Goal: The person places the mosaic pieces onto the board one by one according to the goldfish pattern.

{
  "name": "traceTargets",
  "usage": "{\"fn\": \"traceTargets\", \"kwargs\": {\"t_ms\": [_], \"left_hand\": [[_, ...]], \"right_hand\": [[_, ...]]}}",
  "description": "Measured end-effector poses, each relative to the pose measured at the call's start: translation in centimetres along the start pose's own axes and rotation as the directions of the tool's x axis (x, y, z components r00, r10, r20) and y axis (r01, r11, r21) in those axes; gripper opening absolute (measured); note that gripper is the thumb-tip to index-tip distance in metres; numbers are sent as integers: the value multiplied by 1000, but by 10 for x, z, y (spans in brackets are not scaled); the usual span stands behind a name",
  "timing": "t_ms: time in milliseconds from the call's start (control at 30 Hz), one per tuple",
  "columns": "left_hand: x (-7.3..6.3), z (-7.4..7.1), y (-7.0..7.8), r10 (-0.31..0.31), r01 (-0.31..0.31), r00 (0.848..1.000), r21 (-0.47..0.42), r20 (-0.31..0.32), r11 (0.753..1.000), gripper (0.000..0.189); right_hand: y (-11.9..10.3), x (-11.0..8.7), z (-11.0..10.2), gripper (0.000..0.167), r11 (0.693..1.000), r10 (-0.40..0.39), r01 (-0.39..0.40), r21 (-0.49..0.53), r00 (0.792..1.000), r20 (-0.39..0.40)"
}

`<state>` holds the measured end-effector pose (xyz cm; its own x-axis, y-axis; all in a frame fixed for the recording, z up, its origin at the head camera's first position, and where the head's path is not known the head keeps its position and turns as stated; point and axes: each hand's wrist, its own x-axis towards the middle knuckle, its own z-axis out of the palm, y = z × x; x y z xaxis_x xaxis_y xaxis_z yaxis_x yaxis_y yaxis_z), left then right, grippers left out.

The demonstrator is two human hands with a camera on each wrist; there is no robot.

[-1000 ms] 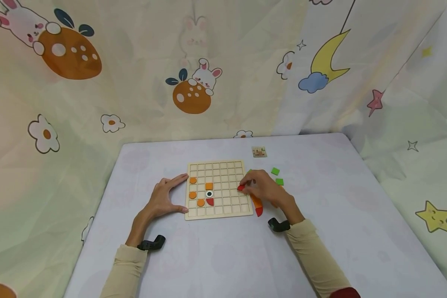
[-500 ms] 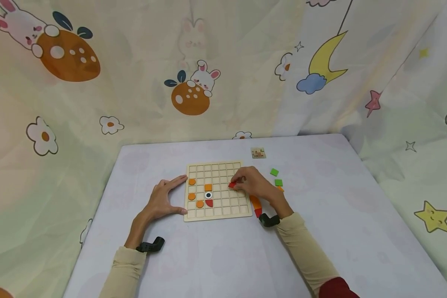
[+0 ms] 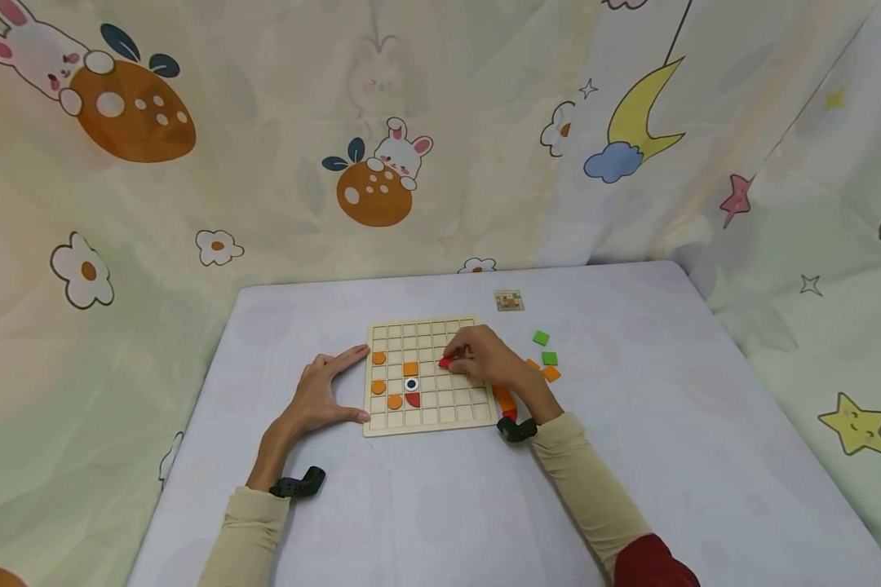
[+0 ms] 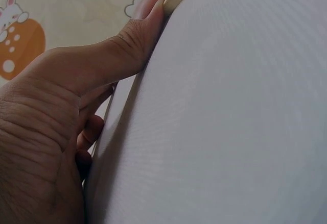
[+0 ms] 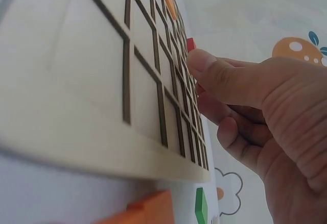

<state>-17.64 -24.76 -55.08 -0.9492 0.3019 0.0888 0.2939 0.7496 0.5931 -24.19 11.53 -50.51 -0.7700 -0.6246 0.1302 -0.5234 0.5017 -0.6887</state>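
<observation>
A wooden grid board (image 3: 455,412) lies on the white table. My left hand (image 3: 317,394) rests at its left edge, index finger and thumb stretched apart and touching the rim. Over the board's right half, my right hand (image 3: 484,356) pinches a small red tile (image 3: 445,362) between thumb and fingers; in the right wrist view only a corner of the red tile (image 5: 190,44) shows past the thumb. Seated in the grid are several orange discs (image 3: 378,387), an orange square (image 3: 410,369), a black-and-white eye tile (image 3: 411,384) and a red quarter-round tile (image 3: 413,399).
Right of the board lie green squares (image 3: 549,359), orange squares (image 3: 551,373) and a longer orange piece (image 3: 504,399), partly covered by the right wrist's black camera (image 3: 516,430). A small picture card (image 3: 510,300) lies behind them. A printed curtain (image 3: 279,163) hangs beyond the table.
My right hand has moved left from the board's right edge to over the grid, carrying the red tile. Orange squares beside it have come into view. The left hand stays at the rim.
</observation>
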Motion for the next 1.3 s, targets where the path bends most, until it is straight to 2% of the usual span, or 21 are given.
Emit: {"fn": "traceTargets", "kwargs": {"t_ms": [300, 533, 933, 1300], "left_hand": [[2, 1, -1, 3, -3, 1000, -9, 4, 1000, 126], [3, 2, -1, 0, 0, 1000, -2, 6, 1000, 126], [3, 1, -2, -4, 4, 1000, 7, 5, 1000, 125], [1, 0, -2, -9, 9, 1000, 6, 9, 1000, 124]], "right_hand": [[-5, 14, 3, 16, 997, -68, 68, 28, 998, -3], [-11, 22, 8, 16, 999, -19, 19, 36, 1000, 12], [-8, 37, 15, 16, 996, -85, 85, 14, 996, 0], [-6, 47, 24, 17, 998, -51, 51, 27, 999, 7]]}}
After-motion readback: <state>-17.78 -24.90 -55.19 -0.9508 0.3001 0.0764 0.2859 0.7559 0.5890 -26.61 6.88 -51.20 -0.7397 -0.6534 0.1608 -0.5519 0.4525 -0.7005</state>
